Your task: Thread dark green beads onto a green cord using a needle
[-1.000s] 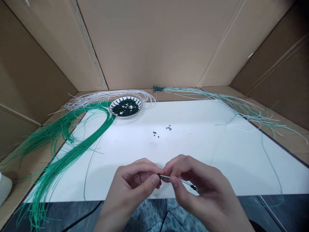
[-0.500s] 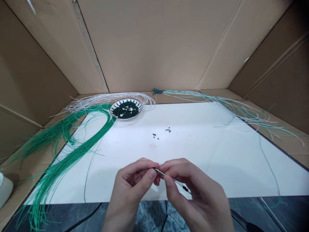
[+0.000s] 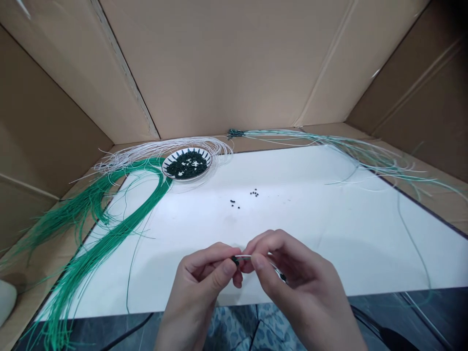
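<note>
Just in front of the table's near edge, my left hand pinches a small dark bead between thumb and forefinger. From that bead a short stretch of white cord runs to my right hand, whose thumb and forefinger are pressed together on it. More cord hangs behind the right thumb, with a small dark piece on it. The tips of the cord at the left fingers are hidden.
A striped dish of dark beads stands at the back left, near green cords and white cords. Several loose beads lie mid-table. A beaded bundle of cords stretches along the back right. Cardboard walls enclose the table.
My hands have drawn slightly apart, the right one moving a little up and right. More white cord now shows between them, lying nearly level. The camera view has tilted slightly.
</note>
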`<move>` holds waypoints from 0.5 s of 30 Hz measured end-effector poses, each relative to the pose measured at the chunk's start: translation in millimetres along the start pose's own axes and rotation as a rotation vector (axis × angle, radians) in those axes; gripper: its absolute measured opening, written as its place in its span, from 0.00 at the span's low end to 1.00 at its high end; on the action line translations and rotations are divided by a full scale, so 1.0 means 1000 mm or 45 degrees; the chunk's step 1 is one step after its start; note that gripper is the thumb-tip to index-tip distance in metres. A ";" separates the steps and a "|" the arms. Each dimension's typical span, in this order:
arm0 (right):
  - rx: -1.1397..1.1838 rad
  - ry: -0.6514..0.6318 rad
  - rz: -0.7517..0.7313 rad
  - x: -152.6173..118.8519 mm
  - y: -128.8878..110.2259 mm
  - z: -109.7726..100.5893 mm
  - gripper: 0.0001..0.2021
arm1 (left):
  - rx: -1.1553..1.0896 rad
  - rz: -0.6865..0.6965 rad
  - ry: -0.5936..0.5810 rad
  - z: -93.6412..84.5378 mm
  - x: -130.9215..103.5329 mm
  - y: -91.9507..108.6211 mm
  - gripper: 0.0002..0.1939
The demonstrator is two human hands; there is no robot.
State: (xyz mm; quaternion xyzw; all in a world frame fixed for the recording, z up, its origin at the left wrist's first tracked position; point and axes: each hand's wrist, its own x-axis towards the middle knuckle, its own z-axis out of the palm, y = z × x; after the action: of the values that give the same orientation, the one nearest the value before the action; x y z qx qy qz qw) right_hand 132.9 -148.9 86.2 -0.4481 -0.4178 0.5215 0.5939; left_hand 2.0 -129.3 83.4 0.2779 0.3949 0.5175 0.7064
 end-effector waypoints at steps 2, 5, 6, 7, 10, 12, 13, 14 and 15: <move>0.032 0.011 0.034 0.001 -0.001 0.000 0.10 | 0.036 0.001 -0.001 0.000 0.000 0.000 0.11; 0.041 0.026 0.064 0.002 -0.002 0.001 0.09 | 0.047 0.003 -0.015 -0.002 0.002 -0.001 0.11; 0.032 0.029 0.067 0.003 -0.002 0.001 0.09 | 0.040 0.009 -0.028 -0.003 0.003 -0.001 0.11; 0.018 0.032 0.065 0.003 -0.002 0.001 0.09 | 0.028 0.017 -0.041 -0.004 0.004 -0.002 0.10; -0.034 0.029 0.025 0.002 -0.001 0.001 0.09 | -0.008 0.023 -0.043 -0.005 0.005 -0.003 0.09; -0.088 0.044 -0.032 0.001 0.001 0.002 0.08 | -0.032 0.002 -0.004 -0.004 0.005 -0.003 0.09; -0.114 0.057 -0.064 0.000 0.001 0.003 0.08 | -0.046 -0.014 0.020 -0.004 0.004 -0.003 0.10; -0.135 0.071 -0.094 -0.001 0.002 0.003 0.08 | -0.062 -0.030 0.048 -0.003 0.004 -0.004 0.11; -0.150 0.083 -0.121 -0.001 0.002 0.004 0.08 | -0.079 -0.047 0.077 -0.003 0.003 -0.004 0.12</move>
State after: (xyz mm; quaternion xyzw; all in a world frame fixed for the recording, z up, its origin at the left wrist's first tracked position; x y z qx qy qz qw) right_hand 128.4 -149.9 85.2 -0.4786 -0.4491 0.4523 0.6038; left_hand 1.8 -127.7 78.0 0.2329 0.4050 0.5244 0.7119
